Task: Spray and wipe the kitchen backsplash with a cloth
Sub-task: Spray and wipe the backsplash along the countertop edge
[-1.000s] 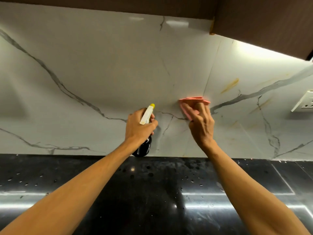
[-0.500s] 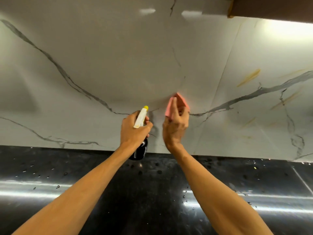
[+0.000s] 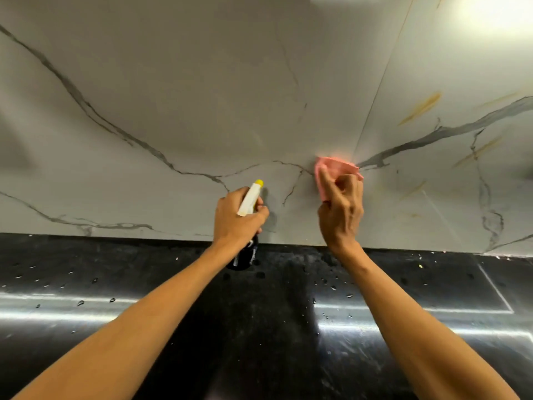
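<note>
Below: glossy black countertop [image 3: 86,284] beaded with droplets. Behind: grey-veined white marble backsplash [image 3: 202,96], yellowish streaks [image 3: 421,108] at right. Gripped in left hand [image 3: 236,217]: spray bottle [image 3: 250,199], near upright, yellow-tipped nozzle toward the wall, dark body mostly hidden. Pinched in right hand [image 3: 341,215]: crumpled pink cloth [image 3: 334,168], pressed against backsplash.

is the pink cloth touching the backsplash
Touching. The head view shows the right hand pressing the pink cloth against the backsplash, no gap at its edge.
</note>
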